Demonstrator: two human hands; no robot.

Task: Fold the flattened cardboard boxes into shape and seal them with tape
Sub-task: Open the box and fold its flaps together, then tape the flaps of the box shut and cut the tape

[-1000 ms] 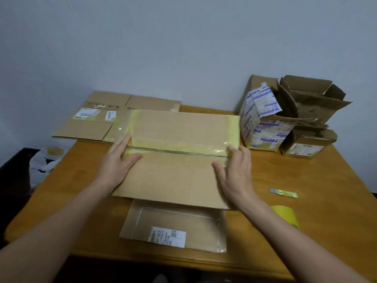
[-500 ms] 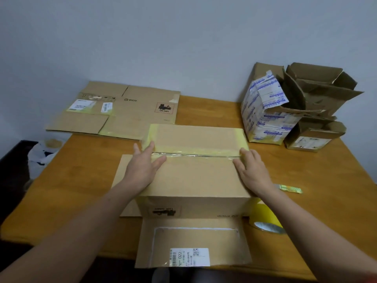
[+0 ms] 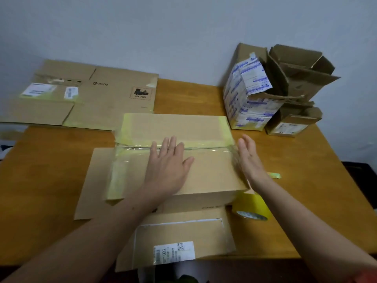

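The plain tan rectangular cardboard box (image 3: 210, 176) under the flat left hand (image 3: 167, 166) carries pale yellow translucent tape (image 3: 118, 176) along its seam and ends. Just below the right hand (image 3: 250, 158) sits a bright yellow tape roll (image 3: 252, 207). The flap nearest the wrists bears a white label (image 3: 175, 252) printed in black. Beyond the left fingers lies a brown flattened cardboard sheet (image 3: 106, 99) with a black stamp and white stickers. Past the right fingertips stands a white carton (image 3: 244, 107) patterned with blue bands. The wooden table (image 3: 51, 170) is honey orange.
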